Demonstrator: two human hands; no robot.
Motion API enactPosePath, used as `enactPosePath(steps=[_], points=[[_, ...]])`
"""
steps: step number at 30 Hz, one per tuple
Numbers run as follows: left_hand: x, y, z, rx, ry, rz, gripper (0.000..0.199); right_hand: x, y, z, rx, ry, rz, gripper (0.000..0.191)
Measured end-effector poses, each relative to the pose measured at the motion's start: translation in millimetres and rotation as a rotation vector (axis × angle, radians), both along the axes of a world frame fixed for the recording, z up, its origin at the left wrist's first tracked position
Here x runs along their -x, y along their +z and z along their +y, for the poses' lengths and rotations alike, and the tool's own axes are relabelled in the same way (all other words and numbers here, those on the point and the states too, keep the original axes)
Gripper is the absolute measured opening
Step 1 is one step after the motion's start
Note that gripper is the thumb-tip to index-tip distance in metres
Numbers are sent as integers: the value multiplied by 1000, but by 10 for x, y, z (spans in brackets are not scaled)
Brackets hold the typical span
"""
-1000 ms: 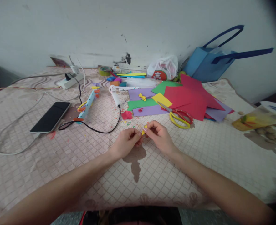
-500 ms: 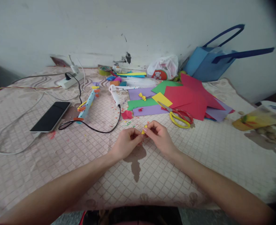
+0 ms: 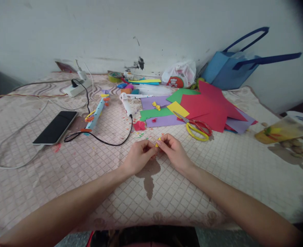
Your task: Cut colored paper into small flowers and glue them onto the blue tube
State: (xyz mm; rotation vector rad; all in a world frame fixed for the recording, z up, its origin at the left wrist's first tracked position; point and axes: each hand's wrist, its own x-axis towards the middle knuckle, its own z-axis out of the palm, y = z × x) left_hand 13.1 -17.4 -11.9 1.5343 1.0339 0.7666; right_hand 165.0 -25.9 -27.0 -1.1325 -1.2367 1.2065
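Observation:
A small piece of yellow paper (image 3: 158,142) is pinched between both hands, just above the patterned tablecloth. My left hand (image 3: 141,155) grips it from the left with thumb and fingertips. From the other side, my right hand (image 3: 174,150) holds it between thumb and forefinger. Most of the piece is hidden by the fingers, so its full shape cannot be made out. Beyond the hands lie a red paper scrap (image 3: 139,126) and tiny coloured clippings. Scissors (image 3: 196,132) with a red and a yellow handle lie to the right, their blades on the yellow sheet (image 3: 178,109).
A white glue gun (image 3: 126,104) trails a black cord leftward, near a light-blue paper strip (image 3: 96,115) with orange bits. A phone (image 3: 55,128) lies left. Red sheets (image 3: 208,109), a blue bag (image 3: 226,70) and a cup of yellow liquid (image 3: 280,130) occupy the right.
The right fingers have shifted very slightly on the yellow paper, and a little of its pointed tip shows differently. Both hands otherwise stay in place.

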Motion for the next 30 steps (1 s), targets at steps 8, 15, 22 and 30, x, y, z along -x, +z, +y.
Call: enactPosePath(steps=[8, 15, 22, 30], points=[[15, 2, 17, 75, -1, -93, 13, -34, 112, 14, 212, 170, 200, 24], [36, 17, 26, 1, -23, -20, 14, -20, 111, -7, 84, 93, 56, 26], [58, 70, 52, 89, -78, -37, 15, -85, 144, 20, 96, 193, -4, 27], [76, 63, 95, 198, -154, -83, 27, -97, 161, 18, 67, 140, -115, 30]])
